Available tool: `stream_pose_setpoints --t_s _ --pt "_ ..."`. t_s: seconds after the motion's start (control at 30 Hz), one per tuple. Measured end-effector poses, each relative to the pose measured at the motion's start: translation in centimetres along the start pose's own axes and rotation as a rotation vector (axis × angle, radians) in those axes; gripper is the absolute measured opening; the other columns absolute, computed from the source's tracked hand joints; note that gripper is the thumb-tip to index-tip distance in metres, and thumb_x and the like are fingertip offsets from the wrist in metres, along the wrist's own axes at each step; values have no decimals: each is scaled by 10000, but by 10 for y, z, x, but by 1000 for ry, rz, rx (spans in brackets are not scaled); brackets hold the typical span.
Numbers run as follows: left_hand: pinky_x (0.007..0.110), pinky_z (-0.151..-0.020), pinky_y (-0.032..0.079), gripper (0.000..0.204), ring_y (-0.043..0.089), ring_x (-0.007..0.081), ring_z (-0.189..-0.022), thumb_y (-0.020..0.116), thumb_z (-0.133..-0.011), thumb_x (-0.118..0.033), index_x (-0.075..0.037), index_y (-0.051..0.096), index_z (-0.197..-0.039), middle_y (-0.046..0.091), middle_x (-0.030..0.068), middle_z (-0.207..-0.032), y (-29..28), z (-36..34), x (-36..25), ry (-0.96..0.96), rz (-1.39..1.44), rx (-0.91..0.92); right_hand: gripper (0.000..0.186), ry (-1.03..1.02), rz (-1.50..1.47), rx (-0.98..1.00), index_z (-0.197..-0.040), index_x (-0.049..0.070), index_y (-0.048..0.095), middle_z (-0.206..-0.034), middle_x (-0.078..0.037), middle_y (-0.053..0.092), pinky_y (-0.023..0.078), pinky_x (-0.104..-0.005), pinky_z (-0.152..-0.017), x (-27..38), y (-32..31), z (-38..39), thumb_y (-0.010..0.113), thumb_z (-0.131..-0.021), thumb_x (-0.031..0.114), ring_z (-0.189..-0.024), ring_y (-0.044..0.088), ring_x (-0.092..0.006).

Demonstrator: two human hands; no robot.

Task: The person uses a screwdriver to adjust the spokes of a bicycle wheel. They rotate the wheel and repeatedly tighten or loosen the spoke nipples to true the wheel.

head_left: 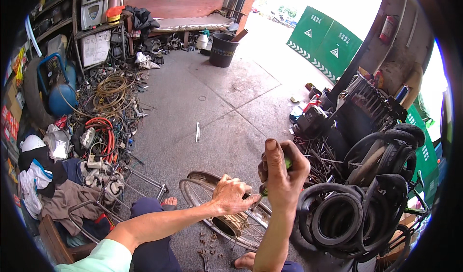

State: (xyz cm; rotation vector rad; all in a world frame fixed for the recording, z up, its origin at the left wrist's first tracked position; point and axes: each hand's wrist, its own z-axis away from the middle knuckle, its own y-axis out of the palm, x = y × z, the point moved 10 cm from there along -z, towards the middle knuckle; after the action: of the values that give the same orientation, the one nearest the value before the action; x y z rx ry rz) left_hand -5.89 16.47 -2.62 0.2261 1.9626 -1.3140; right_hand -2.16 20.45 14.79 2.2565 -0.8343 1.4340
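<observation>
Between my legs is a bare spoked bicycle wheel (190,193), tilted, with a brown rusty hub part (226,225) in its middle. My left hand (234,195) reaches over the wheel with its fingers curled and its thumb extended. Something small and dark shows at its fingertips, too hidden to name. Just to the right, my right hand (285,168) is raised in a fist around a green-handled tool (263,191), thumb on top. The tool's lower end comes close to my left thumb; I cannot tell whether they touch.
Several small brown pieces (205,248) lie on the floor by the wheel. Black tyres (340,219) are piled at right. A metal-framed stool (123,185) and heaped cables (113,91) stand at left. Farther off are a metal strip (197,132) and a black bucket (223,52).
</observation>
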Motion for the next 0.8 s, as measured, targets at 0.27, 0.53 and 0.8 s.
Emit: stream_pose_setpoints --t_s 0.27,0.53,0.8 --pt "430 -922 402 507 647 272 -910 628 -851 -562 -75 758 -903 723 107 -883 0 -1 -7 25 -36 -14 311 219 -953 846 -677 52 454 -550 -56 439 260 -288 -360 -6 -3 -5 651 -863 203 -452 397 -143" --pt "421 -984 363 641 645 266 -999 560 -851 -636 -65 736 -1084 713 164 -1017 4 -3 6 -18 -46 116 160 -299 288 -163 -891 -21 611 -681 -66 601 423 -278 -543 26 -4 14 667 -930 124 -569 538 -135" --pt "423 -966 373 570 640 275 -1032 592 -818 -583 -85 743 -1050 709 168 -984 7 -5 -3 -11 -13 115 355 70 -1150 960 -640 -4 519 -527 -86 494 327 -337 -393 14 34 18 619 -909 205 -416 457 -204"
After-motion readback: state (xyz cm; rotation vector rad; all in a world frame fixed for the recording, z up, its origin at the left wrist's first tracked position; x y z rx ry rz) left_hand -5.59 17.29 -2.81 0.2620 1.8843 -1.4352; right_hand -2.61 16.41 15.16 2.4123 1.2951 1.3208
